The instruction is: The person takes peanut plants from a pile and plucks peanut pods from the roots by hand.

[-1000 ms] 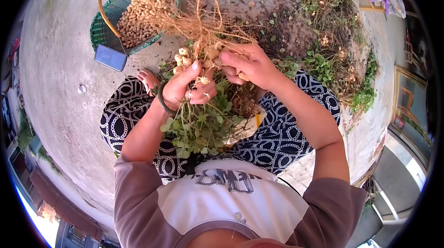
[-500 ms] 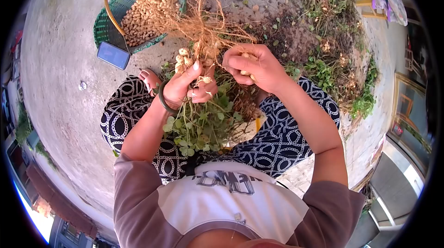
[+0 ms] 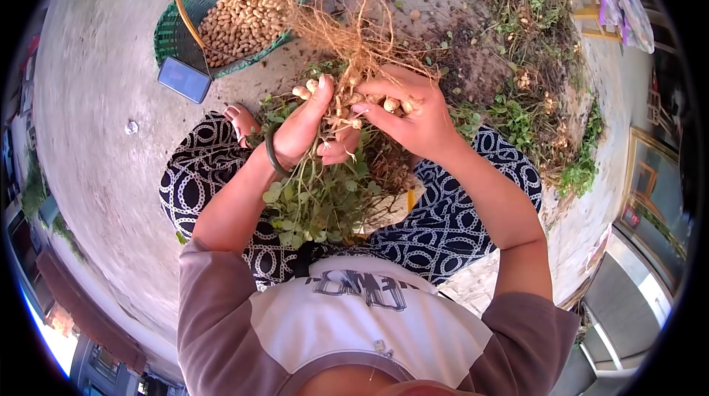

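Note:
My left hand (image 3: 301, 130) wears a dark bangle and is closed round the stems of a peanut plant (image 3: 317, 200), its leaves hanging down and its brown roots (image 3: 362, 31) spread upward. Pale pods stick out beside the left thumb. My right hand (image 3: 417, 112) is closed on several peanuts (image 3: 391, 104), with its thumb and fingertips against the pods at the base of the roots. At the upper left, a green woven basket (image 3: 168, 36) with a curved handle holds a heap of peanuts (image 3: 247, 12).
A phone (image 3: 184, 79) leans at the basket's near edge. Pulled plants (image 3: 535, 19) and green leaves (image 3: 580, 163) lie with loose soil on the right. Crumpled white litter (image 3: 131, 127) is on the concrete floor at left. A yellow stool (image 3: 591, 12) stands at the upper right.
My right hand moved away from the roots with peanuts in it, then came back against the pods. The plant has turned and shifted slightly right in my left hand.

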